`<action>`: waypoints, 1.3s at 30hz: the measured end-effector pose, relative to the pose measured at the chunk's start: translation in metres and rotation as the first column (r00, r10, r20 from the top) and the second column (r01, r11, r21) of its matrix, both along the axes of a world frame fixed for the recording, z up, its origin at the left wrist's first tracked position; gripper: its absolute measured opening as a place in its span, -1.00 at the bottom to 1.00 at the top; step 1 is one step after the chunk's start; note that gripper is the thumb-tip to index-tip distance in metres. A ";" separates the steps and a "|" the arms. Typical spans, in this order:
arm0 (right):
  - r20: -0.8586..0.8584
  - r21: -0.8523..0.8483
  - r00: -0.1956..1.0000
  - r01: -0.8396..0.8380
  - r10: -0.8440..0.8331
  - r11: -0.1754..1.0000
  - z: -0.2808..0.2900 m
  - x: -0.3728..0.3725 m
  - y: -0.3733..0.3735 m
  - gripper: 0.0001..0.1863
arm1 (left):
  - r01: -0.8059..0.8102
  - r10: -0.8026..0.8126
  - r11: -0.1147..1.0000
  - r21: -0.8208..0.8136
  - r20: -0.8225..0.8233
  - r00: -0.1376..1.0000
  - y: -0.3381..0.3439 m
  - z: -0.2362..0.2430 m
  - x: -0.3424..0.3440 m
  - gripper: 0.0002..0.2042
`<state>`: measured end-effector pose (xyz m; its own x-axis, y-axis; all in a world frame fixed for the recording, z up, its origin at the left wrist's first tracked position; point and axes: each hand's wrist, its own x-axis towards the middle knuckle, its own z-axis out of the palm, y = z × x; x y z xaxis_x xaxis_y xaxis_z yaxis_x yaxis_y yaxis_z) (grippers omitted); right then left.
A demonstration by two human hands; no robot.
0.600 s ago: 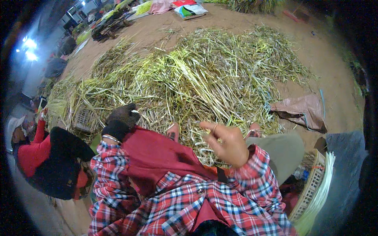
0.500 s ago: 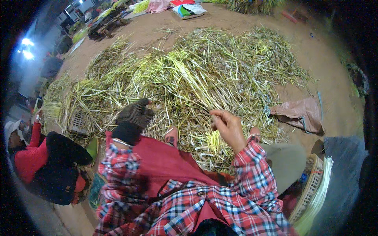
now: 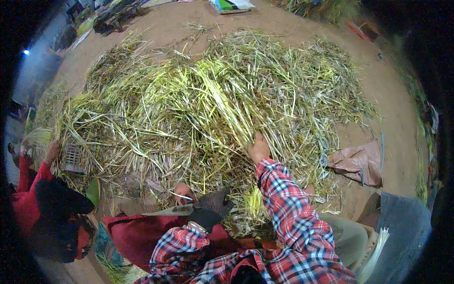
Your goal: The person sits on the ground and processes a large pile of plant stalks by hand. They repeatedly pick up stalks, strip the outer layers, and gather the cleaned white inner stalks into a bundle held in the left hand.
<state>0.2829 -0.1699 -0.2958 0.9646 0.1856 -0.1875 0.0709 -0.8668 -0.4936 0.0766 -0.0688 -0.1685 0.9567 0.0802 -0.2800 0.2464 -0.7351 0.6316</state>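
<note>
My right hand (image 3: 258, 148) reaches forward into a long streak of pale yellow-green stalks (image 3: 215, 94) in the loose heap, its fingers curled on their lower ends and partly hidden among them. My left hand (image 3: 213, 205), in a dark mesh glove, hangs low over my lap beside dark red cloth (image 3: 123, 236), fingers loosely apart with nothing visible in them. The wide heap of cut stalks and straw (image 3: 307, 85) spreads on the floor up to my feet.
At left, a co-worker in red (image 3: 30, 213) holds stalks up near a plastic crate (image 3: 72, 158). At right lie a brown sack (image 3: 357, 165), a grey mat (image 3: 404, 222) and a basket with pale stems (image 3: 376, 251). Sacks (image 3: 229, 5) lie beyond the heap.
My right hand has moved forward and up into the streak of stalks. My left hand has dropped toward my lap. The view has shifted, so the scene sits differently in the picture.
</note>
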 end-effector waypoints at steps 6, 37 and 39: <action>0.031 0.205 0.977 -0.215 0.213 0.955 -0.006 0.002 -0.028 -0.66 | -0.019 0.020 1.000 0.010 -0.172 0.985 0.005 -0.023 0.011 -0.59; 0.209 0.618 0.904 -0.418 0.373 0.666 0.147 -0.154 -0.026 -0.85 | -0.349 0.683 0.201 -0.915 -0.124 0.720 0.004 0.039 0.002 -0.87; -0.011 0.776 0.936 -0.215 0.353 0.593 0.151 -0.154 -0.019 -0.81 | -0.298 0.677 0.215 -0.930 -0.078 0.731 0.002 0.040 0.001 -0.88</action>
